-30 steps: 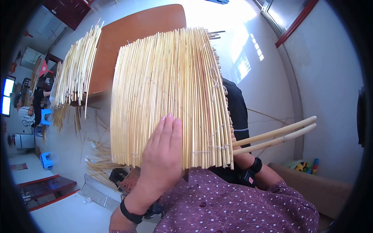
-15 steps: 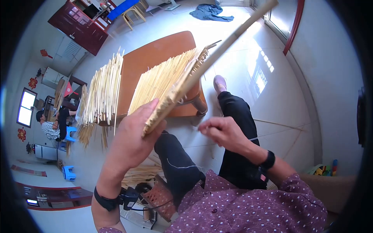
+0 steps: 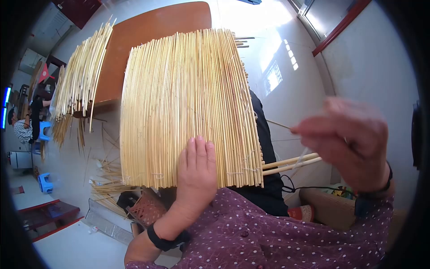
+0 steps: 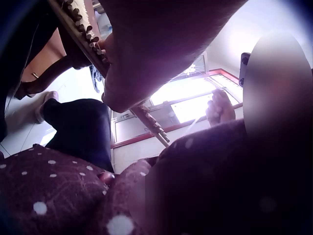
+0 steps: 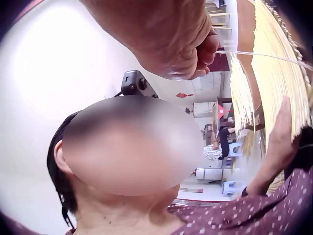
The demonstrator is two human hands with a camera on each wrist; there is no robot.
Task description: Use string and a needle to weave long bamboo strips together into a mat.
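In the head view a mat of thin pale stalks (image 3: 179,89), stitched with white thread, spreads in front of the body. My left hand (image 3: 197,172) grips its near edge, fingers straight on top and thumb hidden beneath. To the right, my right hand (image 3: 349,139) is raised and blurred. In the right wrist view, its curled fingers (image 5: 208,51) pinch a white thread (image 5: 264,54), drawn tight towards the mat's edge. Two thicker curved sticks (image 3: 291,163) jut out from under the mat's right side.
A brown chair (image 3: 156,22) stands under the mat's far part, with a bundle of loose stalks (image 3: 85,71) at its left. More stalks (image 3: 109,193) lie on the floor near a woven basket (image 3: 150,206). Another person (image 3: 22,127) sits far left by blue stools (image 3: 45,181).
The mat was tipped on edge half a second ago and now lies facing up again. The right hand has swung from below the mat out to the right, pulling the thread.
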